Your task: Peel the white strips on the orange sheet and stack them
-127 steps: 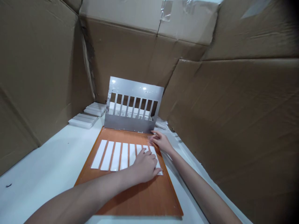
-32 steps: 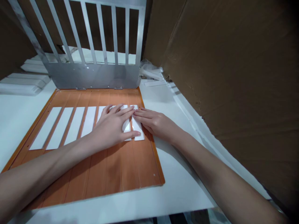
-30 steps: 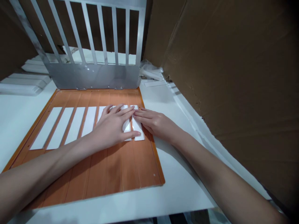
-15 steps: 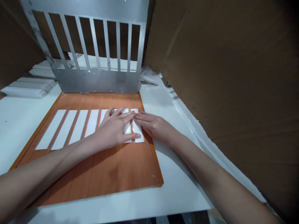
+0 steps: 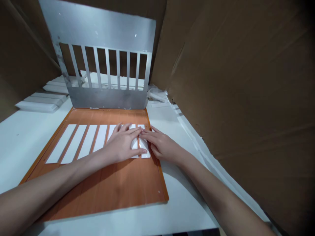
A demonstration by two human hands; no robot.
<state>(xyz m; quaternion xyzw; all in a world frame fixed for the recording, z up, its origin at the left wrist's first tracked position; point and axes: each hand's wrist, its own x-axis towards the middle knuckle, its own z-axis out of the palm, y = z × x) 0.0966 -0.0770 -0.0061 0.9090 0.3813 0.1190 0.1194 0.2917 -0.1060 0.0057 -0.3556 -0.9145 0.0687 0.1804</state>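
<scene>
White strips (image 5: 87,139) lie side by side in a row on a flat orange board (image 5: 118,190). My left hand (image 5: 123,142) rests palm down over the right part of the row, fingers spread, covering some strips. Its index fingertip and thumb touch the rightmost strip (image 5: 143,143). From the right side, my right hand (image 5: 163,144) reaches onto that same strip with fingers stretched out, their tips meeting the left fingertips near its upper end. A slotted metal plate (image 5: 105,98) stands raised at the board's far edge, joined there by what look like hinges.
Stacks of white strips (image 5: 40,102) lie at the left back of the white table (image 5: 187,209). Behind the plate is more white material. Crumpled clear plastic (image 5: 157,93) sits at the back right. Brown cardboard walls (image 5: 233,82) enclose the back and right side.
The camera view has tilted up, so more of the metal plate's top shows. My right fingers have spread slightly; my left hand keeps its place on the strips.
</scene>
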